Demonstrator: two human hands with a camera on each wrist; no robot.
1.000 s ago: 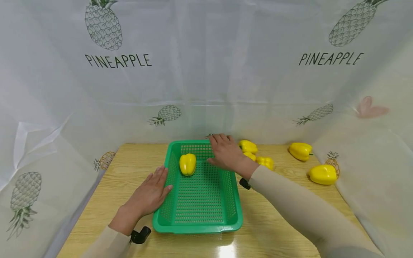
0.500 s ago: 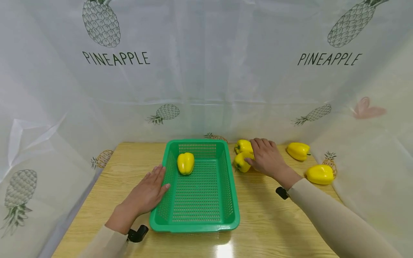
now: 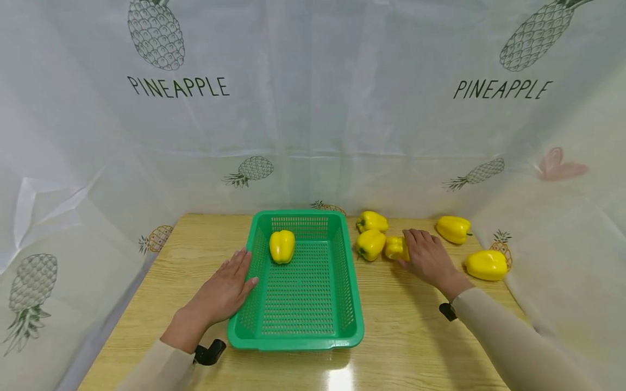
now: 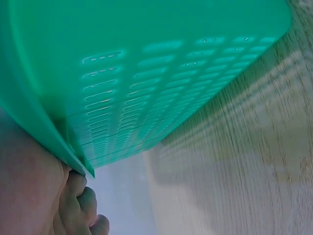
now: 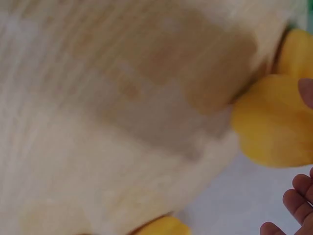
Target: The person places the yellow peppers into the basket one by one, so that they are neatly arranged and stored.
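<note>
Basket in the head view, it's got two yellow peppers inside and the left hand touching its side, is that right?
Not quite: the basket holds only one yellow pepper, not two, as the head view shows. The left hand is indeed touching its side.

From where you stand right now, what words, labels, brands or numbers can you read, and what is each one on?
"PINEAPPLE": on the pale backdrop, upper left in the head view, below a pineapple drawing.
"PINEAPPLE": on the backdrop again, upper right, below a second pineapple drawing.
No lettering or numbers can be made out on the green basket, the yellow peppers or the black wrist devices.
</note>
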